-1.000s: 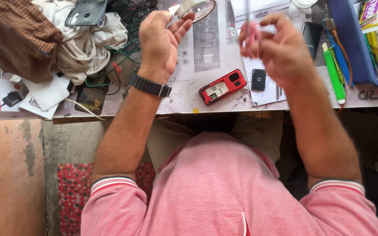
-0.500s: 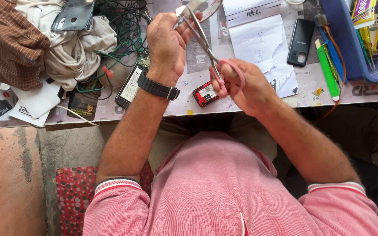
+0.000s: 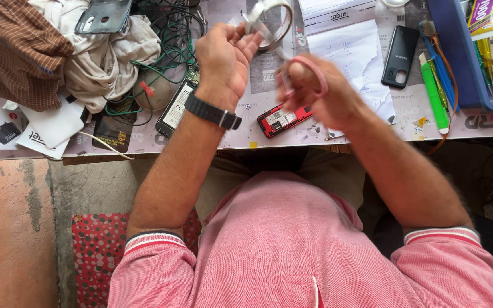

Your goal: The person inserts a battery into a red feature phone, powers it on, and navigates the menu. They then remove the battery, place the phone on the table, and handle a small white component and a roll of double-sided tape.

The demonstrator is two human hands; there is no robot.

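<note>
Your left hand [image 3: 223, 60] raised above table [image 3: 338, 128], fingers curled tight, pinching roll of clear tape [image 3: 269, 20] at fingertips. Black watch [image 3: 212, 112] on that wrist. Just right, your right hand [image 3: 320, 97] closed through pink handles of scissors [image 3: 306, 71], blades angled up toward tape; motion blur hides tips. Red phone [image 3: 283, 118] lies on table beneath both hands. Black phone [image 3: 400, 56] further right, well apart.

The right hand [image 3: 320, 100] is smeared by motion, so its grip on the pink scissors [image 3: 306, 77] cannot be made out. The tape roll [image 3: 272, 20] is cut by the top edge (the blue tray [image 3: 457, 68] likewise, at the right).
</note>
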